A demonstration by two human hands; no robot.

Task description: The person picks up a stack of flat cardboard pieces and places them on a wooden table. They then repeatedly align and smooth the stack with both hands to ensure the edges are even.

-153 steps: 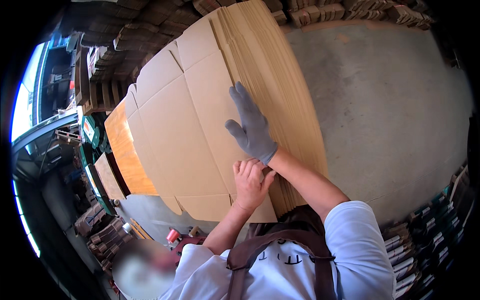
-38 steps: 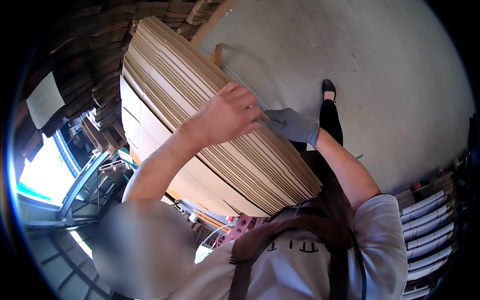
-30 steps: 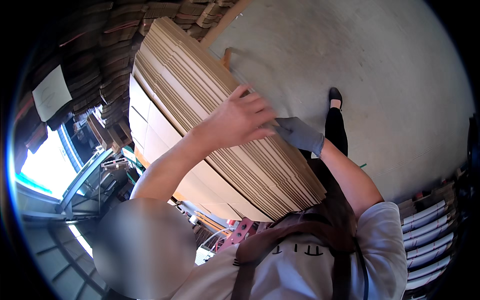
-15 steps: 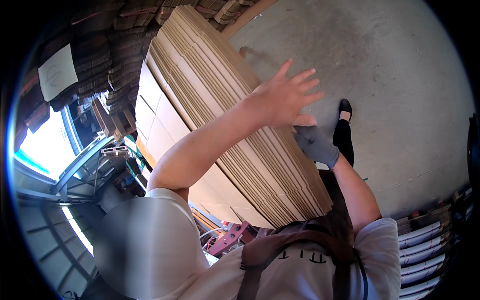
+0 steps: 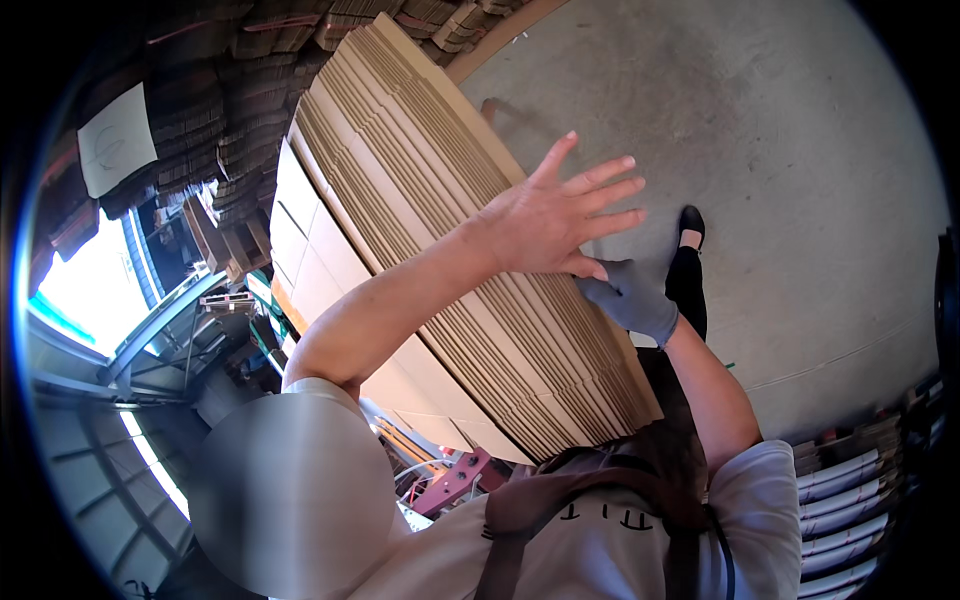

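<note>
A thick stack of flat brown cardboard sheets [image 5: 430,230] stands tilted on edge in front of me, its layered edges facing the camera. My left hand [image 5: 560,225] is bare and raised just off the stack's right side, fingers spread wide, holding nothing. My right hand [image 5: 630,300], in a grey glove, sits just below it, curled against the stack's right edge.
Grey concrete floor [image 5: 800,130] spreads to the right, with my foot in a black shoe [image 5: 690,222] on it. More cardboard piles [image 5: 210,110] fill the upper left beside a bright window. Bundled white sheets [image 5: 850,490] sit at lower right. A pink tool [image 5: 450,480] lies below the stack.
My left hand has lifted off the stack's edges, moved right and opened with fingers spread. The gloved right hand has stayed at the stack's edge.
</note>
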